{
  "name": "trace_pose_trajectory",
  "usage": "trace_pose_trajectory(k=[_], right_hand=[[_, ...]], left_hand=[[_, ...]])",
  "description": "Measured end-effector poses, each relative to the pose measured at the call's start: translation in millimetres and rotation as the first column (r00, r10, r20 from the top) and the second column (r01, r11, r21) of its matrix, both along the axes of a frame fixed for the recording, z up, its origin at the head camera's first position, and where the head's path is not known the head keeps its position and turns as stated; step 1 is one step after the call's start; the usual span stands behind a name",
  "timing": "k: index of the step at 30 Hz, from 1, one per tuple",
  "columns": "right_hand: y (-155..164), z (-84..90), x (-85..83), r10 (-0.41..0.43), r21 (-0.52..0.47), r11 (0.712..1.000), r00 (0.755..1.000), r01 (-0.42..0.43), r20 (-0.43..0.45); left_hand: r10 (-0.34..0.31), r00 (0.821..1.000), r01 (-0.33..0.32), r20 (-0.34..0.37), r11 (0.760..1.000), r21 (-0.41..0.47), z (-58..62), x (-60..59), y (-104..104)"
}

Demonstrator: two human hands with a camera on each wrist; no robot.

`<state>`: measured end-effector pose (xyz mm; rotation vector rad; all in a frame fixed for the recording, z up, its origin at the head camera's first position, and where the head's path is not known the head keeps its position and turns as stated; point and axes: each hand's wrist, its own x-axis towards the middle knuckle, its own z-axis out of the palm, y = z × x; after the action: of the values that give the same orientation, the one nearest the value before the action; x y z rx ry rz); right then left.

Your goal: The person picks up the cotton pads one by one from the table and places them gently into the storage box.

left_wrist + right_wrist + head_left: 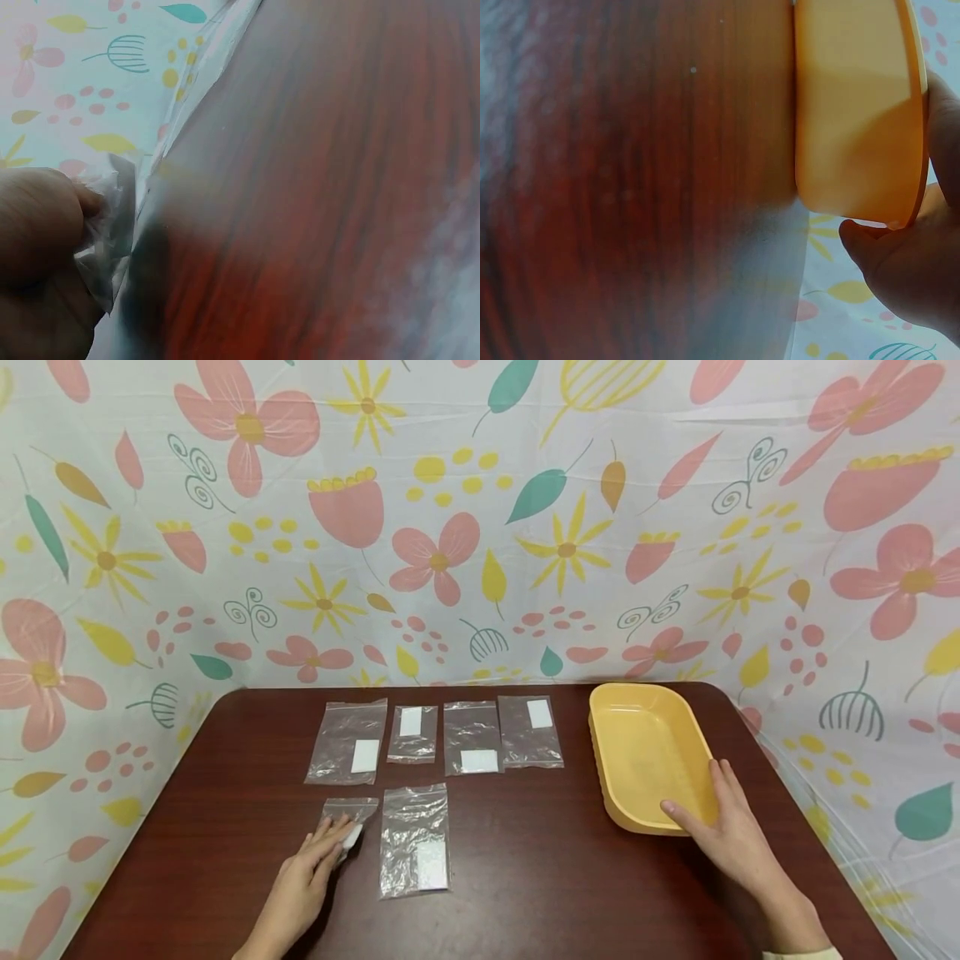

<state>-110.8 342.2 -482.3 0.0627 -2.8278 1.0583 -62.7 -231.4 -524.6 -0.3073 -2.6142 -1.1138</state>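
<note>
a reddish-brown table point(540, 868) stands before a white sheet point(480, 468), perhaps fabric, printed with flowers.

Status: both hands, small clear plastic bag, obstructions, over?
Left hand pinching small clear plastic bag, white piece showing. Right hand at near corner of oblong yellow tray. Larger clear plastic bag lies between hands.

Head view: even, fairly bright light is covering the surface point(525, 860); a soft sheen is showing, and glints are marking the plastic bags point(411, 817). Both wrist views are running hazy, pale glare washing the left one's lower right and the right one's upper left. My right hand point(911, 274) is appearing dim; shadow is crossing the yellow tray point(859, 112).
</note>
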Motion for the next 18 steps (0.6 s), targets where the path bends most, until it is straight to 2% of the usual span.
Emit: trace_pose_trajectory(k=[11, 18], right_hand=[[1, 0.3, -0.9, 0.001, -0.002, 1.000, 1.000, -0.001, -0.015], [0, 0.3, 0.2, 0.004, -0.006, 1.000, 1.000, -0.004, 0.002]], left_hand=[[0.040, 0.999, -0.040, 0.023, 0.999, 0.017, 16.5, -0.4, -4], [0.034, 0.999, -0.034, -0.027, 0.999, 0.008, 25.8, -2.5, -3]])
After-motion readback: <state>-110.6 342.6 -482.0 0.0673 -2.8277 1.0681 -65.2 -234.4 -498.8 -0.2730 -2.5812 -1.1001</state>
